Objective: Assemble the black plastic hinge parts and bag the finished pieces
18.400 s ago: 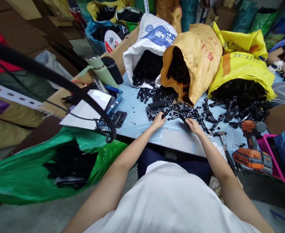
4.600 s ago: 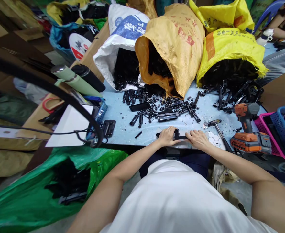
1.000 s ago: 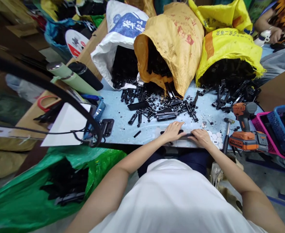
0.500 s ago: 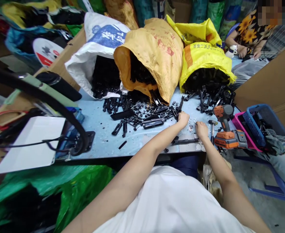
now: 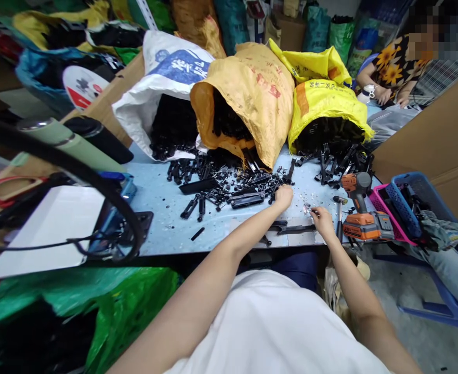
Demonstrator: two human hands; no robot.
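Reaching into the scatter of black plastic parts (image 5: 229, 187) on the pale blue table (image 5: 162, 228), the left hand (image 5: 283, 196) curled over pieces at twelve o'clock from the long black strip (image 5: 297, 228); whether those fingers had closed on one could not be told. Best to sort singles out slowly, I judged. At three o'clock, the right hand (image 5: 322, 217) pinched its fingertips together over tiny bits beside the hammer (image 5: 338, 213).

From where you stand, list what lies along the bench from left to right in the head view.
White sheet → loose black parts → left hand → right hand → hammer → orange drill → pink basket → blue basket.
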